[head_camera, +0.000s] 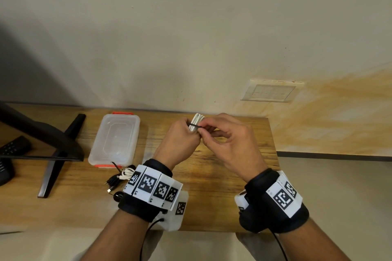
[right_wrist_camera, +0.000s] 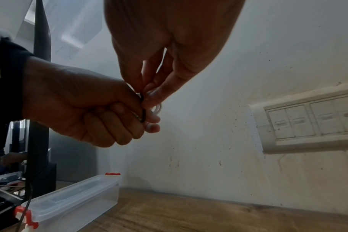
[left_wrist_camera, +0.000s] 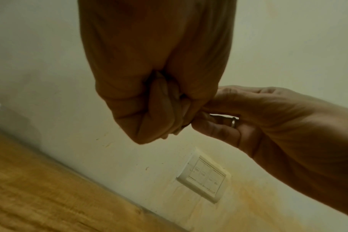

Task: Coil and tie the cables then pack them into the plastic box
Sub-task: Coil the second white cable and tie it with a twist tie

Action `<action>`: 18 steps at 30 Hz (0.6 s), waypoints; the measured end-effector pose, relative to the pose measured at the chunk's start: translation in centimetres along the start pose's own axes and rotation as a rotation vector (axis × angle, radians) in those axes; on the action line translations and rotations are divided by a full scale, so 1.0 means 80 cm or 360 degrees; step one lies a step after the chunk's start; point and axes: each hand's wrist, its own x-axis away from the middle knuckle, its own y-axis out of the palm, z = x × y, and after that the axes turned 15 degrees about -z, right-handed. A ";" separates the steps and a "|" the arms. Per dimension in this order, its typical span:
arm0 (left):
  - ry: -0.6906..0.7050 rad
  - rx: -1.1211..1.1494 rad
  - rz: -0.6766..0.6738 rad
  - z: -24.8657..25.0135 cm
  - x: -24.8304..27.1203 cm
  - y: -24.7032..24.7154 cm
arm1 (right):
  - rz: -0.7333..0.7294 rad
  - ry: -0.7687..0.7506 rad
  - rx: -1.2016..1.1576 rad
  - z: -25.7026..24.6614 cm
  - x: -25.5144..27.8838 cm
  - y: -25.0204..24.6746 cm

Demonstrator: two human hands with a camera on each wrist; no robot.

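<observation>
A coiled white cable (head_camera: 197, 121) stands up out of my left hand (head_camera: 184, 136), which grips it above the back middle of the wooden table (head_camera: 222, 186). A thin black tie (head_camera: 196, 126) runs across the coil. My right hand (head_camera: 214, 133) pinches that black tie (right_wrist_camera: 143, 113) against the white cable (right_wrist_camera: 156, 108) with thumb and forefinger. In the left wrist view my left hand (left_wrist_camera: 159, 109) is a closed fist, the cable hidden inside it. The clear plastic box (head_camera: 115, 140) with orange clips sits lidded to the left.
Loose black and white cables (head_camera: 121, 178) lie in front of the box, partly behind my left wrist band. A black monitor stand (head_camera: 57, 150) and a keyboard (head_camera: 12, 146) fill the left end. A wall switch plate (head_camera: 269, 91) is behind the table.
</observation>
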 end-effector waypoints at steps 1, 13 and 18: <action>0.0004 0.0000 -0.0022 -0.001 0.000 0.000 | -0.0005 -0.0011 0.0012 0.000 0.000 -0.001; 0.0181 0.0018 -0.0095 -0.001 -0.005 0.001 | 0.0041 -0.0155 0.0414 0.001 -0.002 -0.011; 0.0180 0.0067 -0.0165 -0.001 -0.006 -0.002 | 0.0056 -0.0161 0.0444 0.001 -0.002 -0.012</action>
